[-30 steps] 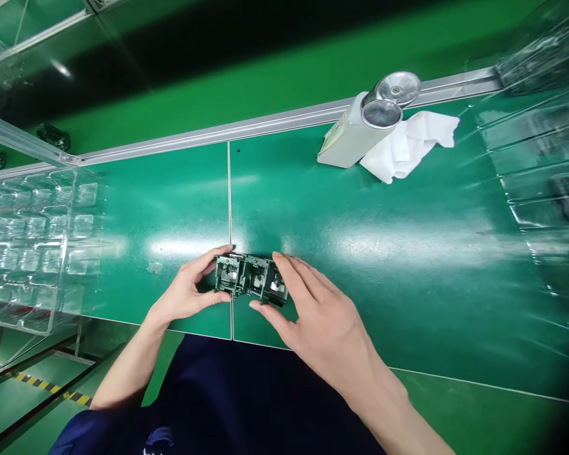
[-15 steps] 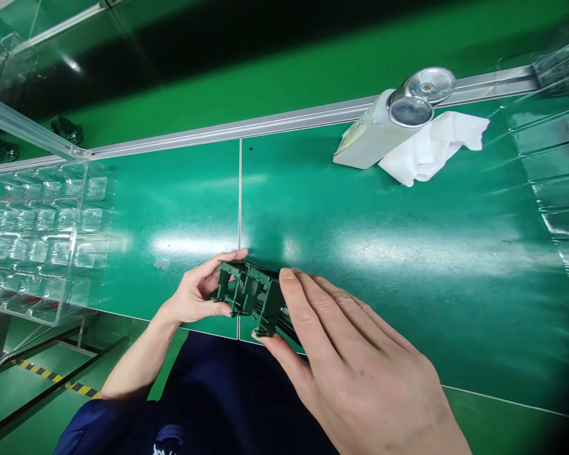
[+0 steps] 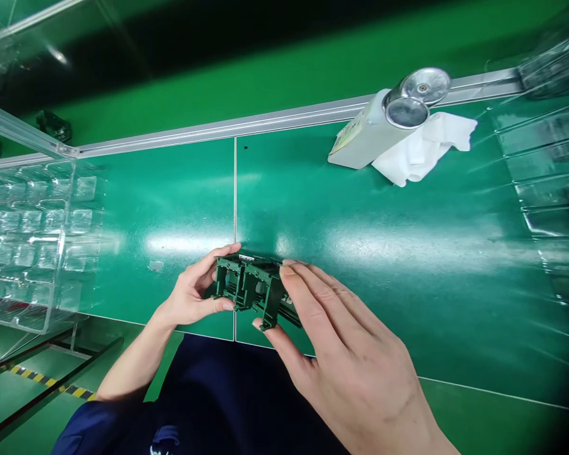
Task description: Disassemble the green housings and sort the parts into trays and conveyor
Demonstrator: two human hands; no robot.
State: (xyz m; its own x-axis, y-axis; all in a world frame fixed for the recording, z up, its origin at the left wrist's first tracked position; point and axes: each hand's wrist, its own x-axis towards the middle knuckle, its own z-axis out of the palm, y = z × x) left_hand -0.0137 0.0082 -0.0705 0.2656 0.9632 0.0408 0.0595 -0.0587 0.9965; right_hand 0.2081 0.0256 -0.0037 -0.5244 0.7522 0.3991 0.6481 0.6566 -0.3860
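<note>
A dark green plastic frame-like part [image 3: 250, 284] with open compartments is held between my two hands, over the front edge of the bench. My left hand [image 3: 192, 292] grips its left end, with the thumb below and the fingers along the top. Around the right end, my right hand [image 3: 344, 341] is closed, its thumb at the lower corner and its fingertips on the upper edge. The fingers of my right hand hide the far right side of the part.
A white container [image 3: 360, 136] with round metal cups [image 3: 406, 112] stands at the bench's back rail, beside a crumpled white cloth [image 3: 422, 151]. Clear plastic trays [image 3: 26, 234] lie at the left; more [image 3: 550, 189] are at the right. A small clear scrap [image 3: 156, 266] lies left of centre.
The green part has tilted slightly in my hands, showing more of its top side. Both hands keep their hold. The background has shifted a little to the left.
</note>
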